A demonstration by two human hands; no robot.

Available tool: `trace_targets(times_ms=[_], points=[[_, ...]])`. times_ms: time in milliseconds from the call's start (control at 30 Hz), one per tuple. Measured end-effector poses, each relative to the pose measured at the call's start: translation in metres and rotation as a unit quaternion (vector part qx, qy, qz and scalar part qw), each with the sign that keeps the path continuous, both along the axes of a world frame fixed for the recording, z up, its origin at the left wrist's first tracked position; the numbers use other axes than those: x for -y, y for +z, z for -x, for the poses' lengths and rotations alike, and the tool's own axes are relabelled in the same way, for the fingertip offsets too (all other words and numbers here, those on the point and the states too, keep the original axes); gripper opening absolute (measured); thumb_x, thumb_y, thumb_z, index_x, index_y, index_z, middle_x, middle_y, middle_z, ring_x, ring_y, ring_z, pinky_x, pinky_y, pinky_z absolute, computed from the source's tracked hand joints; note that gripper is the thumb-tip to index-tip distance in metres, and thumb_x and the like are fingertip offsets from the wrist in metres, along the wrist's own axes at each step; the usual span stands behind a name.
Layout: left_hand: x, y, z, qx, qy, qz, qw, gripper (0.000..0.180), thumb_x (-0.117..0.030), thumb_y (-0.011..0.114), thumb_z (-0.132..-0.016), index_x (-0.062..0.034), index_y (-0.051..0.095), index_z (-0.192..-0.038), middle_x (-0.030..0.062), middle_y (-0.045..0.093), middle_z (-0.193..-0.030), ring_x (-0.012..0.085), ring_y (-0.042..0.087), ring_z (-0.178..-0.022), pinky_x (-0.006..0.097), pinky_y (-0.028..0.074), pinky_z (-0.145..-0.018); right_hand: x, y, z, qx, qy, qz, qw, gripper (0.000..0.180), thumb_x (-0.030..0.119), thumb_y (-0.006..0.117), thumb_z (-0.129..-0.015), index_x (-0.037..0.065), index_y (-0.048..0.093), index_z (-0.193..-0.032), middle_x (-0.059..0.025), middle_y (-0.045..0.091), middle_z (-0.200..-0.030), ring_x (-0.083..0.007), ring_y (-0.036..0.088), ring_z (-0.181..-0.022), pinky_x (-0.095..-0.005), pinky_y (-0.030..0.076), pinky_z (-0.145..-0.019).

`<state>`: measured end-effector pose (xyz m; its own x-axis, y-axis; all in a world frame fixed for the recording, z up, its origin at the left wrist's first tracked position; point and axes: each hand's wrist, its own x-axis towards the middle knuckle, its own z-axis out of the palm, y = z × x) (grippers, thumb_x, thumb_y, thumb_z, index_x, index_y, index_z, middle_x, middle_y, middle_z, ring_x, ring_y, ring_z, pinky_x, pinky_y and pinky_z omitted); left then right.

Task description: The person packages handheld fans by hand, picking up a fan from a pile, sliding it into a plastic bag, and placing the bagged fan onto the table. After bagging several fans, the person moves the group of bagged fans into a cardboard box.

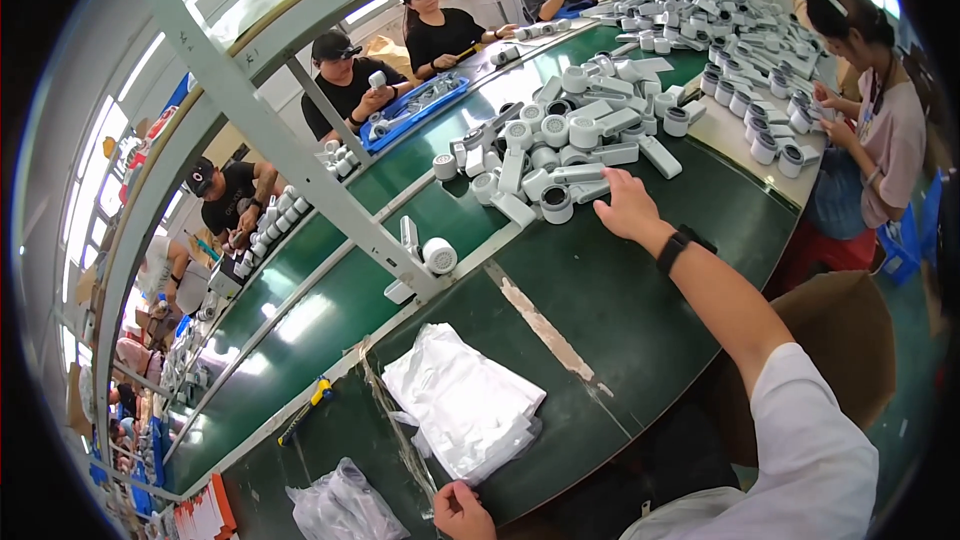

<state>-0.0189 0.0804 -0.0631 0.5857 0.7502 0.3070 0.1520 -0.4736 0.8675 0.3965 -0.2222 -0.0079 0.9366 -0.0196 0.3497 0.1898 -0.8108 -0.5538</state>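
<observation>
Right hand (630,205) at grey-white part (580,173), contact unclear

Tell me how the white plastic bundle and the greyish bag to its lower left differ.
The white plastic bundle is bright and mostly opaque; the greyish bag looks see-through. The bundle is larger and lies flatter, while the bag is smaller and bunched up. Both lie on the green tabletop.

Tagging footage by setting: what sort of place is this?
Probably a factory assembly line: a long green work surface, a big heap of matching pale grey parts on it, and a row of people along the far side, some handling pieces.
</observation>
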Motion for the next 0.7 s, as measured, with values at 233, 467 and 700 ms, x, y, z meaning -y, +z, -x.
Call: trace_targets(times_ms=[233,467,700], points=[[0.002,-0.002,0.004,-0.025,0.015,-0.033,0.999,0.012,-0.012,0.061,-0.093,-0.0001,0.064,-0.090,0.0016,0.059,-0.068,0.0092,0.052,-0.060,0.025,0.044,-0.056,-0.015,0.014,-0.041,-0.110,0.044,0.178,0.977,0.076,0.014,0.064,-0.078,0.016,0.032,-0.147,-0.0082,0.035,-0.148,-0.0295,0.034,-0.136,-0.0526,0.037,-0.107],[0.002,0.005,0.006,-0.049,0.015,-0.018,0.999,0.014,-0.012,0.065,-0.089,0.0005,0.065,-0.096,0.0038,0.060,-0.072,0.0124,0.053,-0.062,0.028,0.045,-0.058,-0.015,0.008,-0.038,-0.153,0.123,0.116,0.974,0.072,0.028,0.066,-0.084,0.016,0.031,-0.147,-0.0205,0.045,-0.135,-0.0385,0.050,-0.120,-0.0469,0.044,-0.100],[0.008,0.010,-0.006,0.026,0.031,0.087,0.995,0.012,-0.008,0.065,-0.089,0.0035,0.063,-0.086,0.0035,0.061,-0.067,0.0080,0.054,-0.058,0.021,0.042,-0.054,-0.017,-0.012,-0.007,-0.052,0.080,0.048,0.994,0.056,0.035,0.056,-0.093,0.012,0.040,-0.142,-0.0253,0.057,-0.114,-0.0439,0.059,-0.101,-0.0482,0.048,-0.088]])
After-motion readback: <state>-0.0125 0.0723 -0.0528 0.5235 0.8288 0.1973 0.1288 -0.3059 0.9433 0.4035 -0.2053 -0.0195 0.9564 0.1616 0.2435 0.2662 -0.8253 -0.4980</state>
